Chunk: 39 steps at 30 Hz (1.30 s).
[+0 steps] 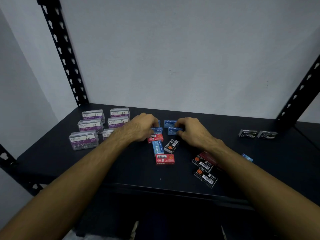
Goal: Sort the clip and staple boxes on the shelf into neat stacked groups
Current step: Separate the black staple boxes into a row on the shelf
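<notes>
Both hands work in the middle of the dark shelf [121, 170]. The left hand [142, 127] is curled over a blue staple box [156, 129], its fingers wrapped on the box's near-left side; a red box [155, 138] lies just under and in front of that hand. The right hand [188, 130] pinches another blue box [173, 131], which sits in front of a third blue box [168, 122] — the two close together, edges nearly touching.

Loose boxes lie nearer the front edge: a blue one [158, 147] turned lengthwise, a black one [171, 145] beside it, a red one [164, 159], and black ones [205, 177] partly under the right forearm. Two black boxes [258, 135] sit side by side well off to the right.

On the left stand clear paper-clip boxes [84, 140] in two rows.

The shelf has black slotted uprights [60, 49] and backs onto a plain pale wall [173, 49].
</notes>
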### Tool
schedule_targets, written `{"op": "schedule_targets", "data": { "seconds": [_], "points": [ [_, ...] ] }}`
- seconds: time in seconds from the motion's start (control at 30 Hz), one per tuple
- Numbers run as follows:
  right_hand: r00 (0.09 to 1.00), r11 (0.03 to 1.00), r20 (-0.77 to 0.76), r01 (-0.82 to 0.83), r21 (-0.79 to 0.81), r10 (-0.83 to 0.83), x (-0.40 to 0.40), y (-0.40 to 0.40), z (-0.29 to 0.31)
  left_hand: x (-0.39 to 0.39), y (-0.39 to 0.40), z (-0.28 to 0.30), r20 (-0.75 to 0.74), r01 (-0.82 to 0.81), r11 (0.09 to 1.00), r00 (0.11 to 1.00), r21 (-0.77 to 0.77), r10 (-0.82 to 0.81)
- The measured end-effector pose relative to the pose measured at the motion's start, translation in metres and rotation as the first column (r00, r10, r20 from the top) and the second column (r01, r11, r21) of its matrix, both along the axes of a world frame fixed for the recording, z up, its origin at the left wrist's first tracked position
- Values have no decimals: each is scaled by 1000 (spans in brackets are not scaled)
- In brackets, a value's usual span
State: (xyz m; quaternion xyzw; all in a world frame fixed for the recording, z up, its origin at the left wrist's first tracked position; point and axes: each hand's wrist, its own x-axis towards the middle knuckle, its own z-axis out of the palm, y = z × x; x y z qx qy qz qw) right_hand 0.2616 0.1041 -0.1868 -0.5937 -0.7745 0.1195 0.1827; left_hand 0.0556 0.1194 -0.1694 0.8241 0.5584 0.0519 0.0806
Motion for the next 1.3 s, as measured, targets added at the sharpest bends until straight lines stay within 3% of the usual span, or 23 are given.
{"op": "schedule_targets", "data": {
  "seconds": [0.87,1.3],
  "points": [
    [997,998,32,-67,15,66,-5,1,5,-1,6,-2,-40,-32,999,999,17,32],
    [990,995,-129,73,70,-63,40,-8,29,-6,-2,11,-29,-15,997,999,80,17]
  ]
}}
